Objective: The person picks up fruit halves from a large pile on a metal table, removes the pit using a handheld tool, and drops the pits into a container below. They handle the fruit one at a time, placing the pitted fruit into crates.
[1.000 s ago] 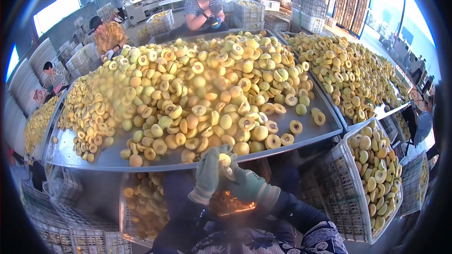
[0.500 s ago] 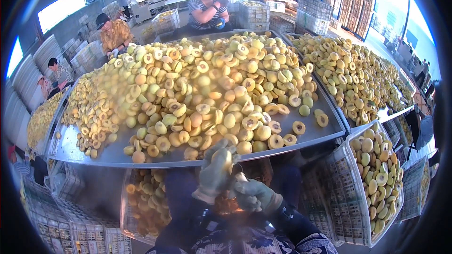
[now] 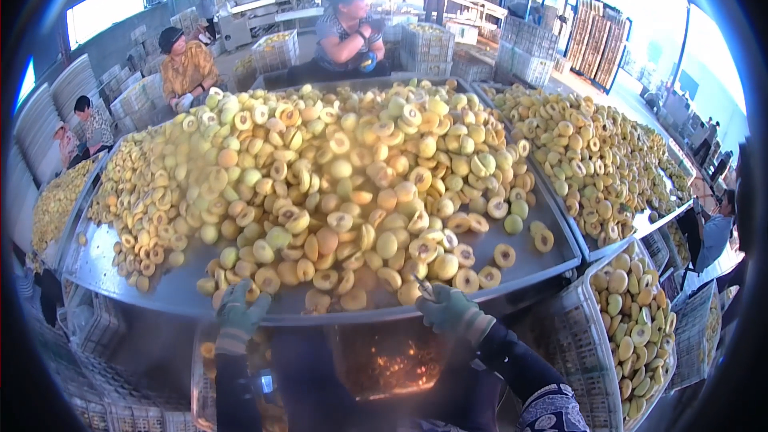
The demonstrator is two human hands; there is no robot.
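A big heap of yellow stone fruit, many cut in half like apricots with brown pit hollows, lies on a metal tray table. My left hand, in a grey-green glove, is at the tray's near edge, its fingers apart against a few fruits at the front of the heap. To its right, my gloved right hand grips a thin, small knife-like tool over the same edge. The tool's tip points toward the fruit halves; its handle is hidden in the glove.
A plastic crate of fruit halves stands at my right, another crate low at my left. Between my knees something glows orange. A second heaped table adjoins on the right. Co-workers sit opposite and at the far left.
My hands were together before my lap, with a fruit at the left one. Now they are apart: the left has moved left to the tray's edge, the right forward to it with the tool.
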